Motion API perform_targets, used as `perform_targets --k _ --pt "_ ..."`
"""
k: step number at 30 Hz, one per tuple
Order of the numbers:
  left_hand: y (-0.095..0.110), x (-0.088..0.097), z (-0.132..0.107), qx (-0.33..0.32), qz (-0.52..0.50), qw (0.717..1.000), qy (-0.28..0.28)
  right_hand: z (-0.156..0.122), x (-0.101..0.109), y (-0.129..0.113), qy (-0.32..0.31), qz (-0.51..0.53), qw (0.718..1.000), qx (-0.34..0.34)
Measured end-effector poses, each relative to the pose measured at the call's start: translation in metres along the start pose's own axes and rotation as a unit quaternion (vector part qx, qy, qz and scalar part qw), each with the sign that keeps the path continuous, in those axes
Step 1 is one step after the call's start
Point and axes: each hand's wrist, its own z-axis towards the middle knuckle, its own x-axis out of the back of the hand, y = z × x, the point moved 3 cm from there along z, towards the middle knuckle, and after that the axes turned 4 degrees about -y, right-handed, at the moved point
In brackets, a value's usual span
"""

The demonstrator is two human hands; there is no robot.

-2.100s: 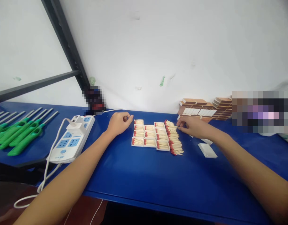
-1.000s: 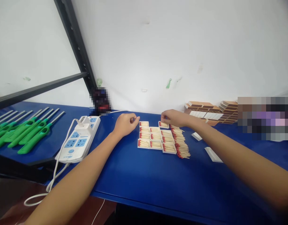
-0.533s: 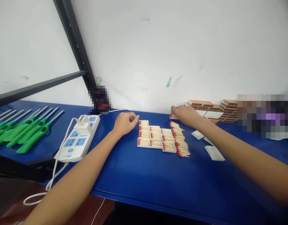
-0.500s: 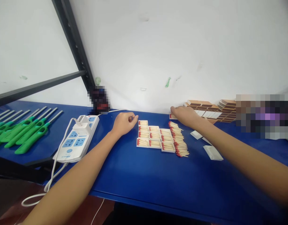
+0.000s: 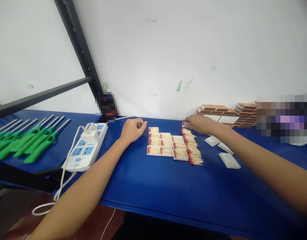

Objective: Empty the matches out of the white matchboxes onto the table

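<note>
My left hand [image 5: 134, 129] rests on the blue table with its fingers curled in and nothing visible in them. Just right of it, several white matchbox trays [image 5: 166, 152] filled with red-tipped matches stand side by side in columns. A long heap of loose matches [image 5: 193, 148] lies along their right side. At the far end of the heap, my right hand [image 5: 201, 123] has its fingers closed at another matchbox tray [image 5: 184, 124] with red match heads in it. The hand covers most of that tray, and the fingertips are partly hidden.
Empty white trays [image 5: 229, 160] lie right of the matches. Stacked matchbox covers [image 5: 216, 109] stand by the wall. A white power strip [image 5: 79, 156] with a cable is at left, beside a dark metal frame [image 5: 78, 40]. Green lighters [image 5: 40, 146] lie further left.
My right hand has shifted slightly at the far tray, its fingers now lower near the top of the match heap. My left hand stays curled in place. The view has moved a little.
</note>
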Motion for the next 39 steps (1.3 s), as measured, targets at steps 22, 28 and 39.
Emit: perform_targets --k 22,28,39 --pt "0.001 -0.003 0.001 -0.011 0.0 1.0 -0.006 -0.016 0.013 -0.003 0.016 0.035 0.999 0.005" --pt "0.002 -0.001 0.001 -0.009 0.004 1.0 0.002 -0.032 0.021 -0.007 0.05 0.101 0.992 0.057" --pt "0.002 0.0 0.001 -0.014 0.003 1.0 -0.002 -0.033 0.021 -0.005 0.037 0.232 0.971 0.05"
